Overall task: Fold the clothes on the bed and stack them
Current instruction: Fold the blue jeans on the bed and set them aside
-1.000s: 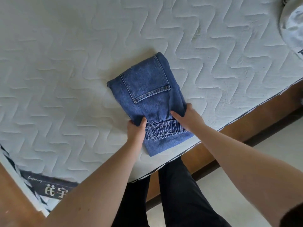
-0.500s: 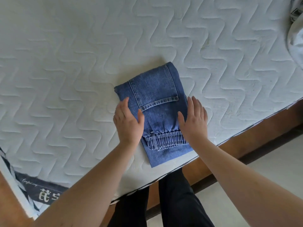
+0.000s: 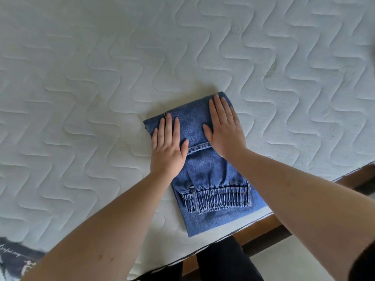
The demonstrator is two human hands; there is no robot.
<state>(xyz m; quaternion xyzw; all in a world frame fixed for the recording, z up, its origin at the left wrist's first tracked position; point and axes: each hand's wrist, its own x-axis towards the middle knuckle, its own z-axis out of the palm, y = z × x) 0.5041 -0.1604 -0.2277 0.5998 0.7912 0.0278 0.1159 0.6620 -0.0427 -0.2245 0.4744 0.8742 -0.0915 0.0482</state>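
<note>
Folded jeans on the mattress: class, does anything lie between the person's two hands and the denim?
Nothing visible does. The left hand and right hand both lie flat, fingers straight, directly on the folded jeans, which rest near the mattress edge.

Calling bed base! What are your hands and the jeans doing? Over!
Left hand, right hand flat on folded jeans. Jeans on mattress. Nothing in the way.

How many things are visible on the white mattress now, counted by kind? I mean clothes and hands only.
Folded blue jeans: 1
Hands pressing flat on the jeans: 2, the left hand and the right hand
Total: 3, all on the mattress
</note>
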